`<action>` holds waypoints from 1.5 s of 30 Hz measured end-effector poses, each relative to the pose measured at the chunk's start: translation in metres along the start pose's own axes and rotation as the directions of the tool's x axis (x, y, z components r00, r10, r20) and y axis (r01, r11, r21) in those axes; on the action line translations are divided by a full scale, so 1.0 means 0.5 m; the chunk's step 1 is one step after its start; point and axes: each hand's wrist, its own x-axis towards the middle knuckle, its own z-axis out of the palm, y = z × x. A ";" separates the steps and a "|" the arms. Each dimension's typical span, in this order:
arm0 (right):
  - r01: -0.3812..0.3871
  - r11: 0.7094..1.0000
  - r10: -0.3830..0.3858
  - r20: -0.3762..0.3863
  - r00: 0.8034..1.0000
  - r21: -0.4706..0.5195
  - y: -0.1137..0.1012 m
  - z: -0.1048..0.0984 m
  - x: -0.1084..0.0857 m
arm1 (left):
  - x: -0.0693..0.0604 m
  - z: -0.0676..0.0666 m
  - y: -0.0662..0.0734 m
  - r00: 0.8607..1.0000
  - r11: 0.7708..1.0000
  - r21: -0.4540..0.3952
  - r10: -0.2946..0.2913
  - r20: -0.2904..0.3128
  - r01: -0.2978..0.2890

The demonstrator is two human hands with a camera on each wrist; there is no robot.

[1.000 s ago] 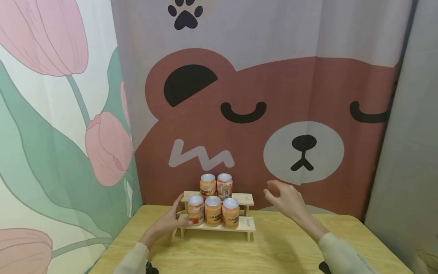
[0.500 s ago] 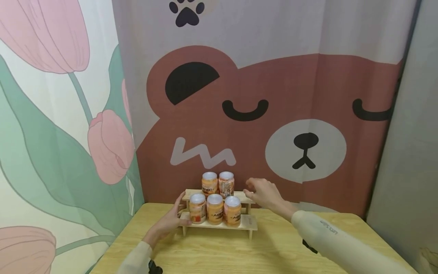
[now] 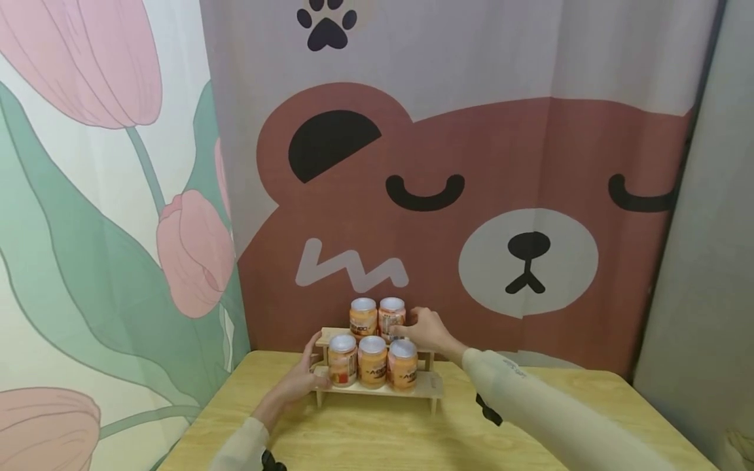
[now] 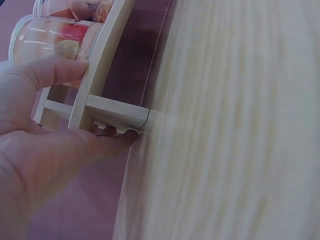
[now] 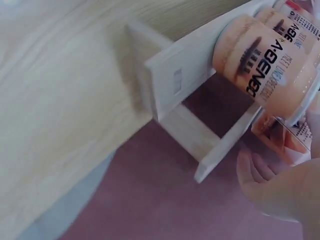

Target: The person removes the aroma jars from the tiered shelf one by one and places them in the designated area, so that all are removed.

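A two-tier wooden stand (image 3: 425, 386) bears several orange-labelled canned-fruit jars with silvery lids. My left hand (image 3: 297, 377) grips the stand's left end. In the left wrist view, the thumb (image 4: 65, 71) presses the lower board (image 4: 102, 62) beside a jar (image 4: 55, 40), and the other fingers reach behind and under it. My right hand (image 3: 432, 332) is at the rear right jar (image 3: 391, 314), its thumb overlapping the jar's front. The right wrist view shows curved fingers (image 5: 252, 172) spread around that jar (image 5: 280, 137), with a gap visible; thumb contact is unclear.
Three jars stand on the lower tier, including the right one (image 3: 403, 366), just in front of my right hand. Another jar (image 3: 363, 317) stands left of the rear right one. The wooden table (image 3: 377, 435) ends near a bear-print curtain (image 3: 501, 150).
My right hand has moved left from beside the stand to the rear right jar. The left hand keeps its hold on the stand; the head view has shifted slightly.
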 end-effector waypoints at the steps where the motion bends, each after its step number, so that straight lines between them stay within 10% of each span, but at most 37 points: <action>1: -0.018 1.000 0.018 -0.005 1.000 0.025 0.000 0.006 0.002 | 0.000 0.001 -0.001 1.000 1.000 -0.007 -0.001 0.000 0.001; 8: -0.079 0.970 0.080 0.004 0.997 0.231 0.005 0.034 0.012 | -0.008 0.011 0.001 1.000 1.000 0.004 -0.014 -0.011 0.014; 20: -0.039 0.959 0.066 -0.087 0.994 0.281 0.001 0.058 0.023 | -0.021 0.011 -0.002 1.000 1.000 -0.023 -0.020 -0.007 0.020; 37: -0.033 0.922 0.072 -0.087 0.994 0.385 0.003 -0.003 0.015 | -0.011 0.018 0.003 1.000 1.000 -0.014 -0.011 -0.005 0.011; 45: -0.044 0.955 0.085 -0.130 0.988 0.292 0.009 -0.042 0.010 | -0.011 0.010 0.007 1.000 1.000 -0.020 -0.020 -0.018 0.020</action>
